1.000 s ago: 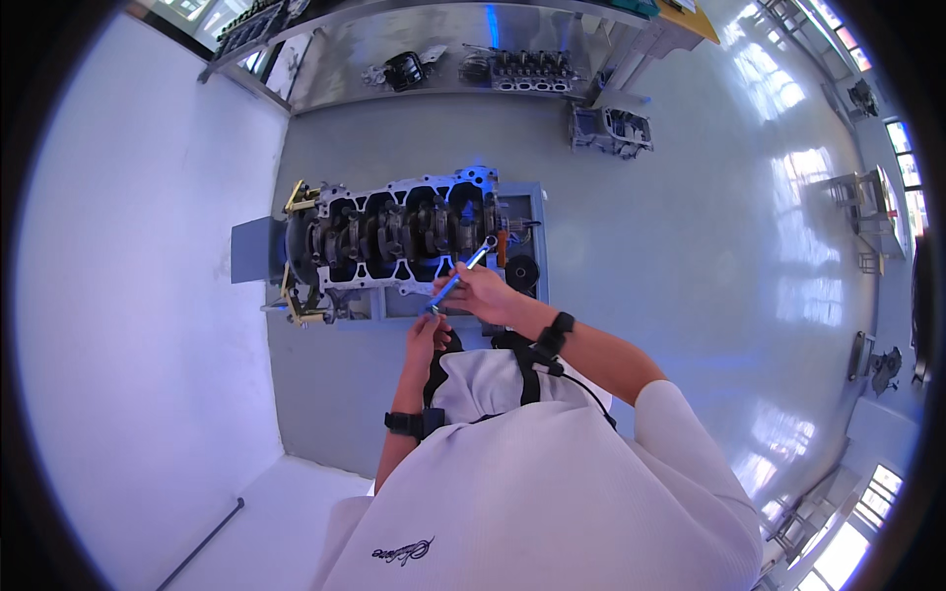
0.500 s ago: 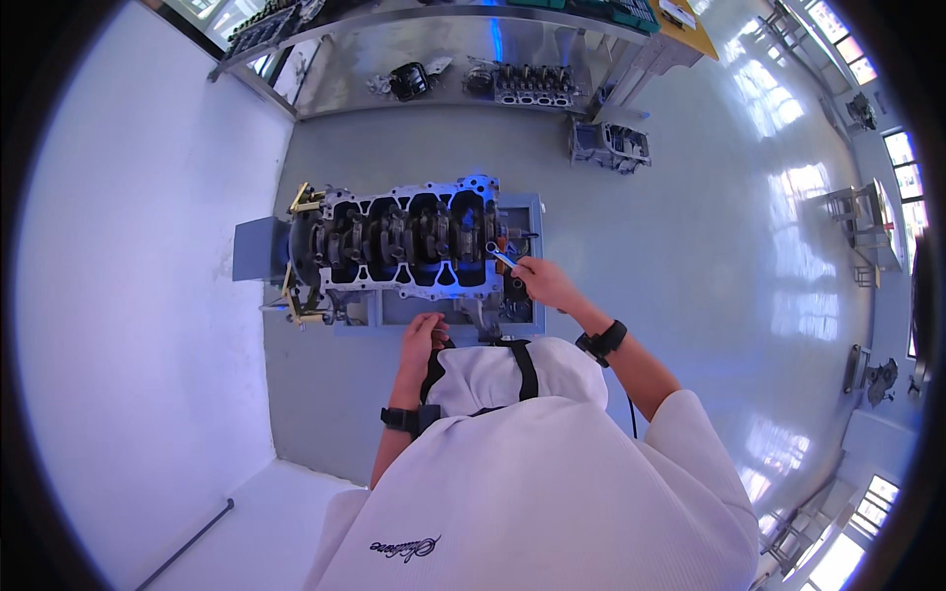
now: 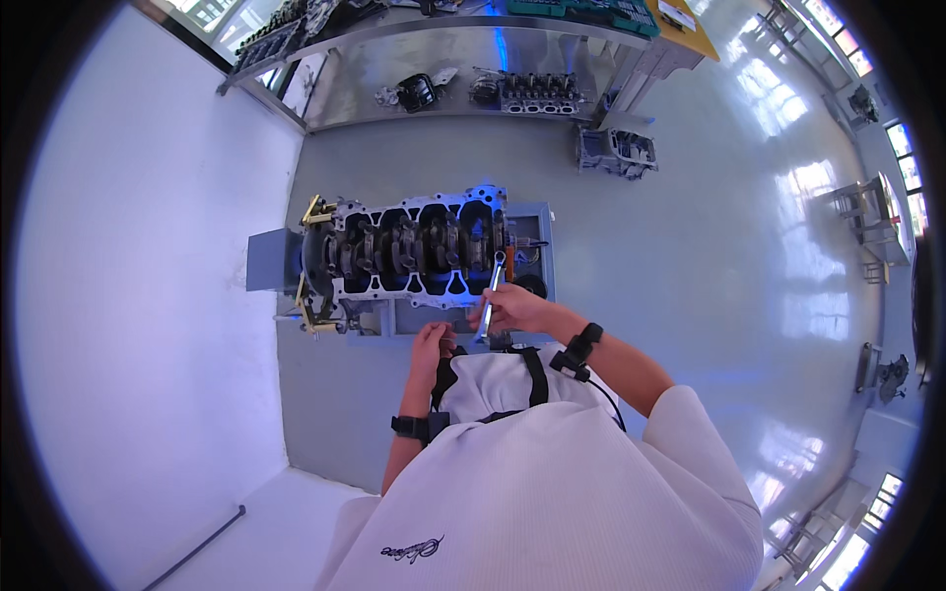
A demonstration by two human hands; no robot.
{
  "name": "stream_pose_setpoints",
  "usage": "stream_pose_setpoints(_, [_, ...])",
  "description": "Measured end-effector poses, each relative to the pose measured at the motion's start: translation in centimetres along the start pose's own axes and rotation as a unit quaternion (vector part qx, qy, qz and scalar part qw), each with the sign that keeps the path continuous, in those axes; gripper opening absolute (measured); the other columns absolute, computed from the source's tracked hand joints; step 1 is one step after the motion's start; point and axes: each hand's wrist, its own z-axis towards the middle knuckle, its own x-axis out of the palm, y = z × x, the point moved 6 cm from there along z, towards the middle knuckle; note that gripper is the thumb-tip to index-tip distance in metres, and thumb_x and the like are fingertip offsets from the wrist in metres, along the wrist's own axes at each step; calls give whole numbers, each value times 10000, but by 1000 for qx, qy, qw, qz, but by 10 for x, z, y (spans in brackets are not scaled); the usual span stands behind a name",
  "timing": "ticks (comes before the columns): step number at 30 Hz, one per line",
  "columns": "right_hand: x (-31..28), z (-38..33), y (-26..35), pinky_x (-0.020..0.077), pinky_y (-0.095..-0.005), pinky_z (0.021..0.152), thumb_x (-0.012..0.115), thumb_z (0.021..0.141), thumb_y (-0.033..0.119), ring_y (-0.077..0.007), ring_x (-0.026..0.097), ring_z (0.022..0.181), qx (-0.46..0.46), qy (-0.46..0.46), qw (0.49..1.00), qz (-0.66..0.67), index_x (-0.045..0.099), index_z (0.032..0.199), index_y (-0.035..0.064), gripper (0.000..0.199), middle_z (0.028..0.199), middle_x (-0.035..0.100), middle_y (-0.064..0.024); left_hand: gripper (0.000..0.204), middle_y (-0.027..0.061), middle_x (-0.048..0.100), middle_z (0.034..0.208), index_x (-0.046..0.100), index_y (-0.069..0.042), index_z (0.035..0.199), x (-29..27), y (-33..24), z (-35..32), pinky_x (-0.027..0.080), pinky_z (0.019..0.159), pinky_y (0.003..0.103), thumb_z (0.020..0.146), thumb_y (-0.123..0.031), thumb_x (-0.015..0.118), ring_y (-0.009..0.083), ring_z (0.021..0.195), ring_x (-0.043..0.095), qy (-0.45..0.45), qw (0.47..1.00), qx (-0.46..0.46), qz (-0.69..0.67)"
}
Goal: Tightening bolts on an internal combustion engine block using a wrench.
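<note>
An engine block [image 3: 421, 301] lies with its open side up on a stand, its crankshaft [image 3: 399, 246] showing in the cavity. My right hand [image 3: 522, 307] grips a silver ring-ended wrench [image 3: 495, 281] at the block's near right corner. The wrench's ring end overlaps the block's right edge; whether it sits on a bolt I cannot tell. Its other end points down toward my body. My left hand [image 3: 430, 347] hangs just in front of the block's near side, apart from it, with its fingers curled together. What those fingers hold, if anything, is hidden.
The stand's grey frame [image 3: 548, 266] runs under the block, with brass-coloured arms [image 3: 304, 295] clamping its left end. Beyond stands a metal bench [image 3: 434, 32]; a cylinder head [image 3: 540, 94] rests on its lower shelf. Another engine casting [image 3: 616, 153] sits on the floor. A white wall rises at left.
My right hand has come left and nearer to me, swinging the wrench from slanting rightward to almost upright in view. The left hand stays beside the block. The whole view has shifted slightly.
</note>
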Motion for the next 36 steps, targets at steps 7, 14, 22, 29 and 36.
stream_pose_setpoints(7, [19, 8, 17, 508, -308, 707, 386, 947, 218, -191, 624, 772, -132, -58, 983, -115, 505, 979, 20, 233, 836, 618, -107, 181, 35, 600, 796, 574, -67, 954, -10, 1, -6, 429, 555, 225, 892, -204, 475, 113, 640, 567, -17, 1000, -3, -24])
stream_pose_setpoints(14, [-38, -49, 46, 420, -286, 484, 428, 903, 214, -158, 552, 500, -120, -219, 896, -369, 574, 960, 19, 250, 615, 591, -69, 176, 32, 600, 793, 570, -73, 945, 5, -2, -3, 425, 579, 231, 894, -207, 468, 116, 656, 562, 5, 1000, 3, -20])
stream_pose_setpoints(22, [-38, -66, 72, 416, -313, 425, 416, 904, 236, -154, 566, 497, -34, -233, 841, -487, 563, 897, 2, 276, 606, 590, -74, 172, 24, 608, 800, 576, -84, 937, 19, -6, 7, 423, 565, 237, 888, -220, 484, 109, 652, 561, 25, 1000, 1, 11])
stream_pose_setpoints(29, [-15, -16, 4, 539, -327, 609, 392, 929, 247, -225, 651, 732, -17, -48, 984, -169, 483, 954, 9, 257, 819, 641, -119, 173, 25, 610, 787, 577, -84, 938, 11, -3, 0, 424, 552, 234, 887, -221, 485, 112, 635, 573, 20, 1000, -12, 12])
stream_pose_setpoints(36, [35, -5, 19, 499, -301, 664, 406, 945, 208, -172, 613, 742, -151, -4, 981, -125, 491, 987, 16, 214, 818, 615, -89, 174, 17, 583, 778, 571, -79, 939, -5, -8, -10, 421, 571, 239, 886, -216, 477, 116, 634, 552, 4, 999, -34, 38])
